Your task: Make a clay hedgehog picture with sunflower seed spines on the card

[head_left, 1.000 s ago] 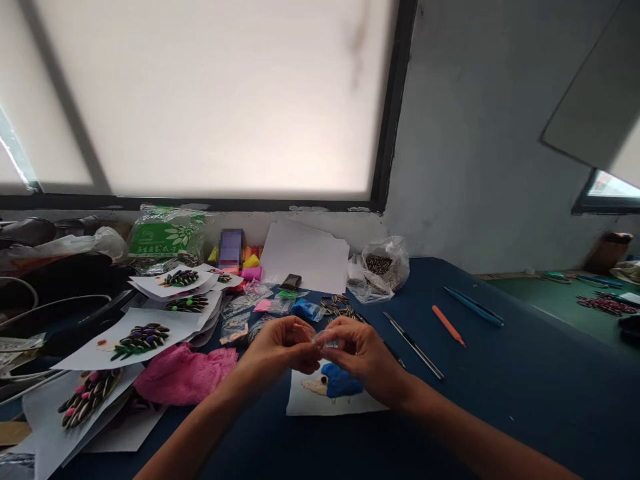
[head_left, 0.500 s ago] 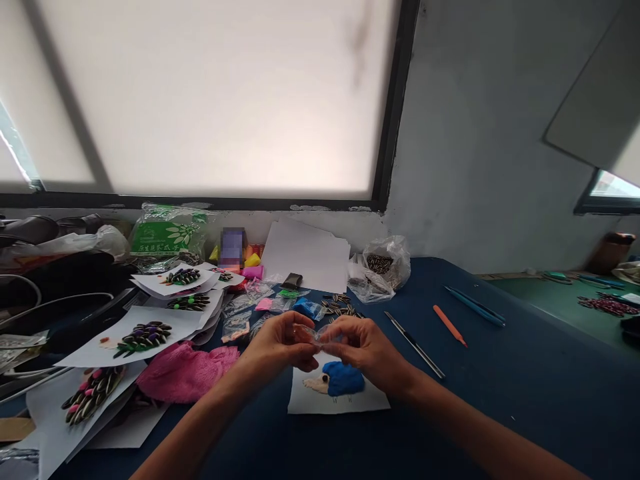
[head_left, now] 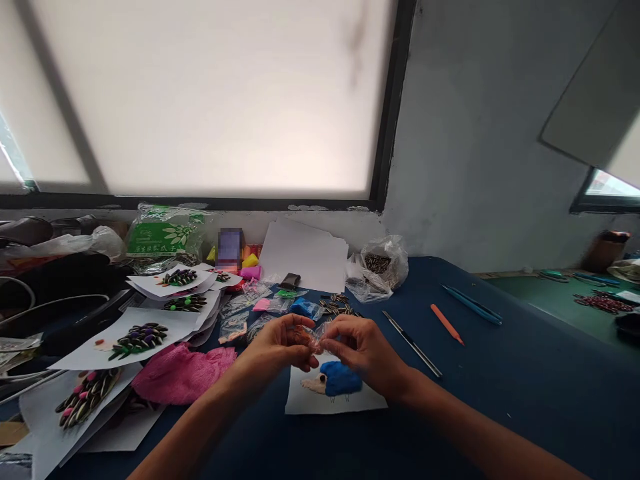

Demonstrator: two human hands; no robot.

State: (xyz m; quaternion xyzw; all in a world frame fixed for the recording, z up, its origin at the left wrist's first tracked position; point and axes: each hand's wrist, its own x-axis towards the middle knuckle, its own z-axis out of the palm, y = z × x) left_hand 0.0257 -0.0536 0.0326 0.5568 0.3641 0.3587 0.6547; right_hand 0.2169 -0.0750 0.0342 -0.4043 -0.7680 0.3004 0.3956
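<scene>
Between my two hands is a small clear plastic bag [head_left: 316,339] with something orange-brown inside it. My left hand [head_left: 284,343] grips the bag's left side, fingers curled round it. My right hand [head_left: 357,343] pinches its other end between thumb and fingers. Just below them lies a sheet of white paper [head_left: 305,403] bearing a clay hedgehog [head_left: 343,378], its body blue, its snout cream, with a dark eye and drawn legs. My right hand partly covers the paper's upper right part. Loose sunflower seeds [head_left: 339,305] lie just beyond my hands.
To the right rest a craft knife [head_left: 413,343], an orange marker [head_left: 447,324] and blue tweezers [head_left: 471,305]. Seed-and-clay hedgehog pictures [head_left: 140,340] and a pink cloth [head_left: 183,375] lie left. Behind are small clay bags [head_left: 305,307], white paper sheets [head_left: 305,257] and a bag of seeds [head_left: 379,265].
Both hands stay close together on the plastic bag. Its clear end has become more bunched at my right fingertips. The whole view has shifted slightly.
</scene>
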